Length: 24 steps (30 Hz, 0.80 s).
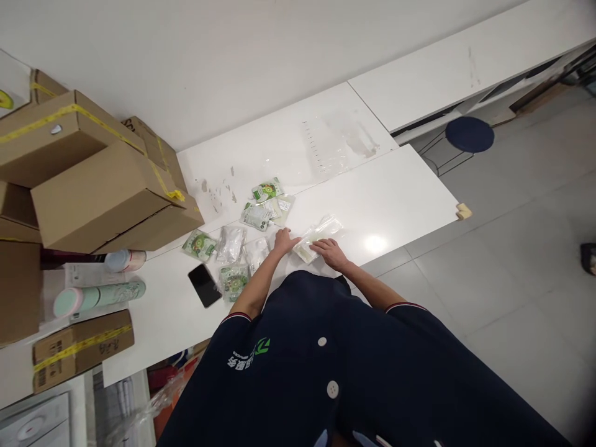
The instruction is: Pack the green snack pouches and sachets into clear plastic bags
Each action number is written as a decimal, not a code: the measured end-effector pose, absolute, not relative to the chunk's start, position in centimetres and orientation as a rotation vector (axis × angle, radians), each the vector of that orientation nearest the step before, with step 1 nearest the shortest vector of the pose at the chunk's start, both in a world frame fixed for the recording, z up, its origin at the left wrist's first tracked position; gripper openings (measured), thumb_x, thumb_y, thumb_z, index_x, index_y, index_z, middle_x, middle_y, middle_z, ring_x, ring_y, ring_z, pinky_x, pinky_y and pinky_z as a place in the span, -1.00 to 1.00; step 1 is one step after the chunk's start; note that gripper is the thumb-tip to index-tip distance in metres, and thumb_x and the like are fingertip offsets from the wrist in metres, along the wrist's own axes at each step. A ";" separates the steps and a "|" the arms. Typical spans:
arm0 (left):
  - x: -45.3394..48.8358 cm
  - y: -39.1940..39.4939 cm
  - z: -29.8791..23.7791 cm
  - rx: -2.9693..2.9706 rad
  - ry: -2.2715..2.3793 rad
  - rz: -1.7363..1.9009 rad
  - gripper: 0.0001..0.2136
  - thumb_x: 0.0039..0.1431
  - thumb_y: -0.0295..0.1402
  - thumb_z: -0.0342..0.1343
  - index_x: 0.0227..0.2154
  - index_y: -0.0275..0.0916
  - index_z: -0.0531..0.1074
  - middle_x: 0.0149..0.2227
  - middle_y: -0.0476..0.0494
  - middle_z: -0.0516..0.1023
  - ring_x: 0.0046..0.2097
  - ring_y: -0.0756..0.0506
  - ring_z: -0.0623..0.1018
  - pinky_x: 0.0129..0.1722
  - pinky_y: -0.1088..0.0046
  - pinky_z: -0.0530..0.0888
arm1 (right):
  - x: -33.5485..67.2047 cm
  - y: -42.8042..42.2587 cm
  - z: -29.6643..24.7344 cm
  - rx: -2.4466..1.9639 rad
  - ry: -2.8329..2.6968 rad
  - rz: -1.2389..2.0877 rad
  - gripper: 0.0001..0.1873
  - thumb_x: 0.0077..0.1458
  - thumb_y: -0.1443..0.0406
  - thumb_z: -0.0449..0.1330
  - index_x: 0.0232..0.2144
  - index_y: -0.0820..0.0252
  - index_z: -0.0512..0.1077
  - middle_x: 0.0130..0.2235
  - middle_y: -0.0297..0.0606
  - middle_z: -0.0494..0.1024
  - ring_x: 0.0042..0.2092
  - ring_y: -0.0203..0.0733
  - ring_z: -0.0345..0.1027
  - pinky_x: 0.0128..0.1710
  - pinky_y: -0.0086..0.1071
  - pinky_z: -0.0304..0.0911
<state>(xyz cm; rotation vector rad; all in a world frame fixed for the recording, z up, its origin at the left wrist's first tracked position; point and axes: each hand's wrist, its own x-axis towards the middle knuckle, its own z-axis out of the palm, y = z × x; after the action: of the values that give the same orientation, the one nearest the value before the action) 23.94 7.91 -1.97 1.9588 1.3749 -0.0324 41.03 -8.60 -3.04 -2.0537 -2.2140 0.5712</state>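
Both my hands rest on a clear plastic bag (318,234) that lies flat on the white table (395,192). My left hand (284,240) presses its left end with fingers stretched out. My right hand (328,251) lies on the bag's near edge, fingers flat. Several small packets lie to the left: green-printed ones (267,189) (200,244) (234,279) and clear ones (231,243) (257,215).
A black phone (205,285) lies near the table's front edge. Cardboard boxes (100,198) are stacked at the left, with two bottles (100,295) (125,260) lying below them. A dark blue stool (469,134) stands on the tiled floor at the right.
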 end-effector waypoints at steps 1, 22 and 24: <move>24.1 8.0 -2.0 1.832 1.317 -0.090 -0.56 -0.09 -0.10 0.31 -0.22 -0.29 0.43 -0.12 -0.30 0.54 -0.02 -0.26 0.48 -0.11 0.31 0.40 | 41.2 -9.2 -3.1 -2.023 -2.219 0.565 -0.43 0.24 0.44 -0.13 0.24 0.01 0.25 0.26 -0.27 0.28 0.26 -0.08 0.04 0.23 -0.12 -0.13; 24.1 4.7 2.7 1.066 0.887 0.384 -0.62 -0.07 -0.18 0.33 -0.27 -0.34 0.47 -0.47 0.00 0.46 -0.39 0.01 0.45 -0.31 0.47 0.40 | 40.6 -5.9 2.7 -1.573 -0.774 1.069 -0.46 0.01 0.03 0.21 0.01 0.12 0.49 -0.07 -0.19 0.55 -0.19 -0.14 0.40 -0.14 -0.23 0.34; 23.6 4.0 3.4 1.217 0.919 0.453 -0.57 -0.01 -0.24 0.28 -0.07 -0.31 0.44 -0.44 0.02 0.47 -0.38 0.04 0.44 -0.28 0.49 0.39 | 40.1 -5.2 3.0 -1.563 -0.696 1.111 -0.49 -0.08 0.04 0.27 -0.10 0.16 0.55 -0.21 -0.22 0.58 -0.32 -0.20 0.37 -0.25 -0.26 0.33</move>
<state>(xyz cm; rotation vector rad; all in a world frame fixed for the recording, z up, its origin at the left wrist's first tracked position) 23.58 3.97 3.39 1.2174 0.9187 0.4533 40.12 -5.17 3.00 -1.5629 -0.6963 1.1111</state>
